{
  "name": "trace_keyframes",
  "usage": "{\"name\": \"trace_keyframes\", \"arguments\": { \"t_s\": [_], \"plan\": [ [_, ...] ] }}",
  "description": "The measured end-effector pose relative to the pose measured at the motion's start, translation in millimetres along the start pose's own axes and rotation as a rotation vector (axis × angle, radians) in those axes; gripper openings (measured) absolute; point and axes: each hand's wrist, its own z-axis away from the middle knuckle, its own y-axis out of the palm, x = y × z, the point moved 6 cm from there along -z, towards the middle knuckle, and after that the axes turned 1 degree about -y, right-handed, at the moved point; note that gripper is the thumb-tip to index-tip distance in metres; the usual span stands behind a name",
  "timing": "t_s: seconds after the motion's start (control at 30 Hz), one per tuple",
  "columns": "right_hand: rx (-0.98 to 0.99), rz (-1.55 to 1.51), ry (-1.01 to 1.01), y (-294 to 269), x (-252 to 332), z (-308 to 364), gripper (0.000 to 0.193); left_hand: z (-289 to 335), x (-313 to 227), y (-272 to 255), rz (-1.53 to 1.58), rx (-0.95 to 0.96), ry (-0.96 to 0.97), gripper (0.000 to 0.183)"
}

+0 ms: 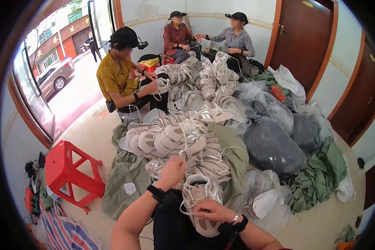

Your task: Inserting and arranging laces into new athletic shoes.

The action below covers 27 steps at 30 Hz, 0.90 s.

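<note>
Centrally, one beige-and-white shoe (204, 192), toe nearest the wearer, on a black-clad lap (166, 227) toward its right edge; right hand (213, 210) bent over it, fingertips pinched at the lacing; left hand (173, 171) raised past the lap's far edge, fingers curled, a lace within them hard to confirm. Beyond, heaped shoes (171, 137) on green cloth (233, 146); red stool (73, 173) at the floor's (85, 125) left edge, grey bags (273, 146) rightward.

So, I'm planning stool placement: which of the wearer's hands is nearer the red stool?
Left. The left hand is raised right of the red stool, with green cloth between them; the right hand is farther right, at the nearest shoe.
</note>
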Motion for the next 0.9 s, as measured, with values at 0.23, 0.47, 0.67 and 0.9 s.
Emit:
{"name": "trace_keyframes", "arguments": {
  "t_s": [0.23,0.47,0.67,0.9],
  "plan": [
    [-0.149,-0.174,0.412,-11,-29,16,0.019,26,113,-60,-0.105,-0.307,-0.342,0.021],
    [-0.171,-0.302,0.369,-24,-19,-5,0.013,54,113,-69,0.337,-0.351,-0.578,0.026],
    [-0.155,-0.251,0.351,-7,-15,-4,0.013,60,112,-71,0.436,-0.41,-0.62,0.026],
    [-0.164,0.165,0.201,1,-3,-10,0.016,47,136,-84,0.378,-0.463,-0.619,0.025]
  ]
}}
